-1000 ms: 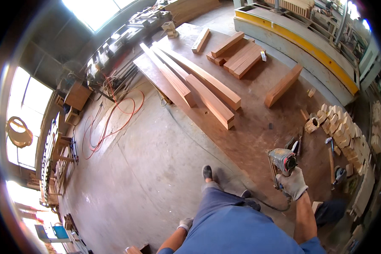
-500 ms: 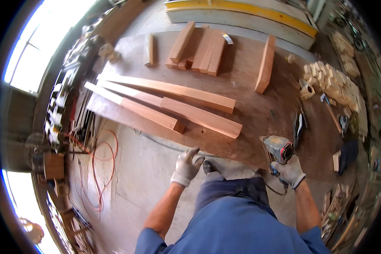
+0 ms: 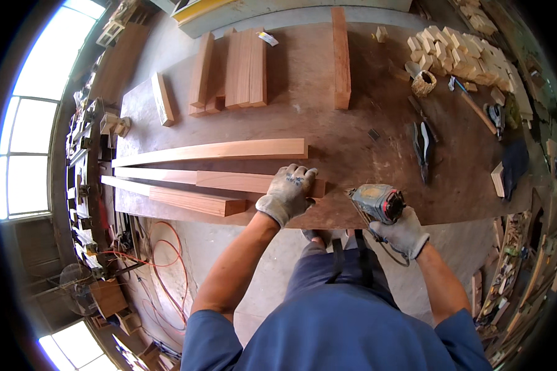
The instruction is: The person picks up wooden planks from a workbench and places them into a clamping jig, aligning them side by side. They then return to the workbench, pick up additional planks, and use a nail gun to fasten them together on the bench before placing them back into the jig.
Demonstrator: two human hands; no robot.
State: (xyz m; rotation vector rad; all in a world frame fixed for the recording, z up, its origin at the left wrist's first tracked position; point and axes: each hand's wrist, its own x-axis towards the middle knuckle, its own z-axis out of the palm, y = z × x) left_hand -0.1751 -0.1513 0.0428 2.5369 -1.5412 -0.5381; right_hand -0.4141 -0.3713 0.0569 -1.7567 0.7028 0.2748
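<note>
My left hand [image 3: 289, 193], in a pale work glove with dark marks on its back, lies over the right end of the middle wooden bar [image 3: 232, 180], fingers curled across it. My right hand [image 3: 403, 235], also gloved, grips a grey and black nail gun [image 3: 377, 203] by its handle, just above the table's near edge. Behind the middle bar lies a longer wooden bar [image 3: 229, 150]. In front of it is another bar [image 3: 195, 201], its right end near my left wrist. The three fan out, their left ends close together.
The brown table [image 3: 328, 133] carries stacked boards [image 3: 246, 68], a single upright-lying board [image 3: 341, 59] and a short bar [image 3: 163, 99] at the back. On the right are pliers [image 3: 422, 148], a hammer [image 3: 476, 111] and piled wood blocks [image 3: 458, 52]. An orange hose [image 3: 182, 266] lies on the floor.
My left hand has moved from beside the table onto the middle bar and closed over its end. The nail gun stays in my right hand. The view has turned and shifted closer to the table.
</note>
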